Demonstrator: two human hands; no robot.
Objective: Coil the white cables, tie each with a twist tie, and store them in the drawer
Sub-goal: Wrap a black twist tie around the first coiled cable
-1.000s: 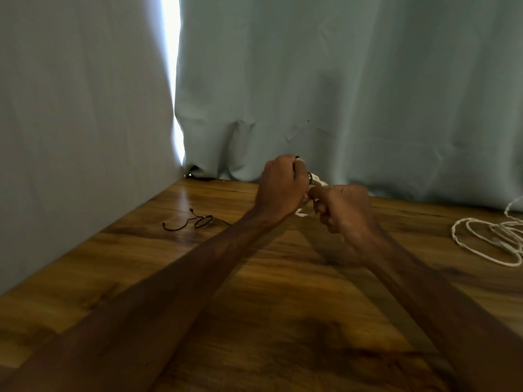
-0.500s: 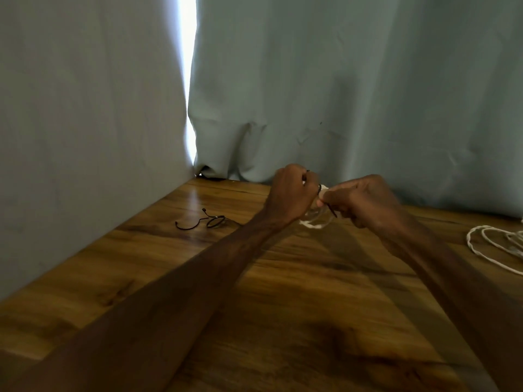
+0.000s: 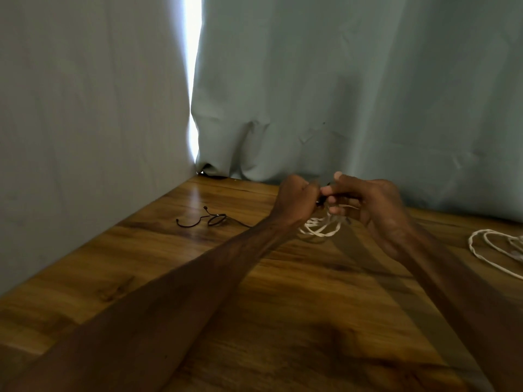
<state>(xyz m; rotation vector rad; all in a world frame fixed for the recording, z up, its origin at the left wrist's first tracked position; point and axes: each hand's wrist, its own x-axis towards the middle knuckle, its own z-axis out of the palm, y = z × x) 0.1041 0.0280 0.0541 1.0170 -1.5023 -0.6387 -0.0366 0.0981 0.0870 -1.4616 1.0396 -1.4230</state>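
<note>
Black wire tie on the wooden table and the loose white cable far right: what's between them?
Head view: the left hand and right hand, holding a small coiled white cable.

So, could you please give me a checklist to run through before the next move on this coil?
1. Left hand grips coil: ok.
2. Right hand pinches tie: ok.
3. Tie twisted shut: cannot tell, hidden between the hands.
4. Spare tie on table: ok.
5. Second cable coiled: not ok, lies loose.
6. Drawer in view: not ok.
</note>
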